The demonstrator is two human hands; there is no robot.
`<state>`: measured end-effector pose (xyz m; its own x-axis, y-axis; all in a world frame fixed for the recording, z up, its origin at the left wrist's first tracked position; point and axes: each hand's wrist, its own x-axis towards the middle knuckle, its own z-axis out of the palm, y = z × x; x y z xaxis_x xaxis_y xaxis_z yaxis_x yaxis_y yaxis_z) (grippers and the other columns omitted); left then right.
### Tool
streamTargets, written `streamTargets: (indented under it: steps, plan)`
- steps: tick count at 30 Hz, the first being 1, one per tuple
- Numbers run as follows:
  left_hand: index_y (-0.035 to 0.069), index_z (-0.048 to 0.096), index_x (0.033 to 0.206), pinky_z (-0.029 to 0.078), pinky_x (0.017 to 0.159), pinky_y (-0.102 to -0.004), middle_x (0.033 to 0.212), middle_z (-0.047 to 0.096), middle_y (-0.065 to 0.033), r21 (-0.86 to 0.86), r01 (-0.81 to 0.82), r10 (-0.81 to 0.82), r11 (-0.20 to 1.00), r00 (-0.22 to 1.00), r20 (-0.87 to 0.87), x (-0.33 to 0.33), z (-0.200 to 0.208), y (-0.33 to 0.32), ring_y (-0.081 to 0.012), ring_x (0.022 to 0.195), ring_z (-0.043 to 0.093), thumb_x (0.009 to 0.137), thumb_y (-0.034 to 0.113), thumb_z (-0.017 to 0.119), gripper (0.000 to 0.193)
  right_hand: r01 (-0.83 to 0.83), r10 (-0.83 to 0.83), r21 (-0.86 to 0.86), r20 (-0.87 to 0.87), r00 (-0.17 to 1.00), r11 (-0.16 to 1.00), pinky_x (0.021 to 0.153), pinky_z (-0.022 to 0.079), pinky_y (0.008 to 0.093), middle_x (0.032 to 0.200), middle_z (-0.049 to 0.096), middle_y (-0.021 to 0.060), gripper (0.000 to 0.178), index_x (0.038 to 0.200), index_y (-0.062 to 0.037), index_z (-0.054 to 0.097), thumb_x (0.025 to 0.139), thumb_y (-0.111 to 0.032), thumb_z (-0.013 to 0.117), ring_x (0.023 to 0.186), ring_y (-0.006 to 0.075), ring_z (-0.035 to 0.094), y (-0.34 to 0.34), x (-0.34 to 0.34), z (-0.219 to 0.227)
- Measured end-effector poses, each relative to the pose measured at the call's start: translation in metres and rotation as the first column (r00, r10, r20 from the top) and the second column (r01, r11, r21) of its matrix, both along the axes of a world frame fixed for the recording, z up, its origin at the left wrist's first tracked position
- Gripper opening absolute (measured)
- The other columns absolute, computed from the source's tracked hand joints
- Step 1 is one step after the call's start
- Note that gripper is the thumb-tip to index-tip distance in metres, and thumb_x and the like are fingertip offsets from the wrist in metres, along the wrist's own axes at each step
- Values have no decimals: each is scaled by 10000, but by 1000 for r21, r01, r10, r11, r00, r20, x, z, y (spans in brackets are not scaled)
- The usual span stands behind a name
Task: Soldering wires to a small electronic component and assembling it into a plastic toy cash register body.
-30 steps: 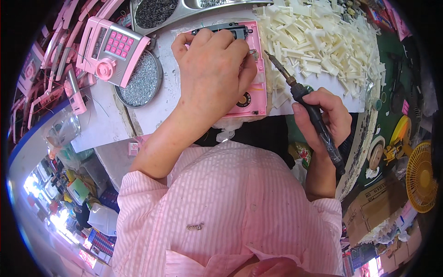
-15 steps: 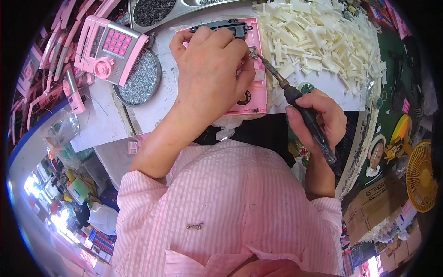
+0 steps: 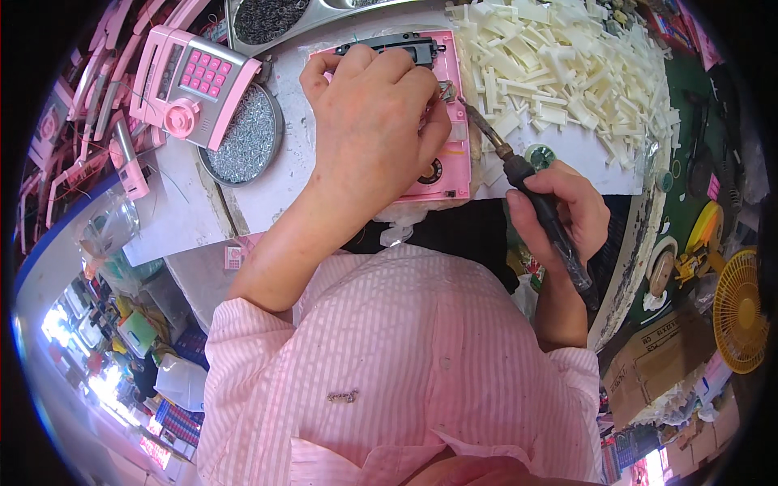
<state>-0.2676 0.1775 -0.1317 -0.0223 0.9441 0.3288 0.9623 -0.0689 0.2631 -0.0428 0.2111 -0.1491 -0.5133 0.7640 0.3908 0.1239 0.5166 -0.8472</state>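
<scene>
A pink plastic panel (image 3: 455, 176) lies on the worktable, with a black plastic part (image 3: 419, 49) across its far end. My left hand (image 3: 373, 113) rests over the panel, fingers curled down and closed; whatever they hold is hidden beneath them. Beside its fingertips sits a small component with wires (image 3: 446, 91). My right hand (image 3: 579, 206) grips a soldering iron (image 3: 519, 170) by its black handle. The iron's tip points up and left, close to the panel's right edge, and seems just apart from the component.
Cream plastic pieces (image 3: 559, 73) are heaped at the far right. A round dish of small metal parts (image 3: 247, 138) stands left, under a pink-and-silver keypad panel (image 3: 194, 85). Behind is a metal tray (image 3: 324, 18). A yellow fan (image 3: 739, 312) stands far right.
The soldering iron's tip has drawn back slightly to the right, away from the component. My right hand shifted a little with it; my left hand stays nearly in place.
</scene>
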Motion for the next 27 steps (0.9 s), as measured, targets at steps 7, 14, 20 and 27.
streamTargets:
  steps: [7,14,20,27]
  plan:
    - [149,647,759,330,822,-433,754,553,23,-5,-6,6,1000,1000,-3,1,0,0,-209,782,546,722,205,727,105,8,-8,-6,17,1000,1000,446,327,248,618,554,47,259,891,-23,619,703,18,793,485,128,456,1,1,3]
    - [150,645,763,324,824,-439,761,554,21,-20,-7,7,1000,1000,-15,0,1,-1,-211,783,546,728,211,727,108,14,-14,7,-2,1000,1000,446,328,246,614,549,46,259,892,-23,618,703,24,789,484,128,458,1,0,4]
    - [151,643,760,324,815,-435,756,547,19,-13,-1,1,1000,1000,-16,1,2,0,-211,782,542,730,218,727,111,19,-18,16,-14,1000,1000,448,330,244,617,547,46,258,889,-24,616,704,23,790,487,129,461,2,1,3]
    - [129,656,840,337,908,-466,843,576,9,-77,83,-87,994,995,-51,-23,24,-16,-223,905,552,715,353,768,280,40,-40,-3,-15,999,999,462,330,242,613,523,41,250,901,-16,624,717,16,790,493,126,460,2,7,4]
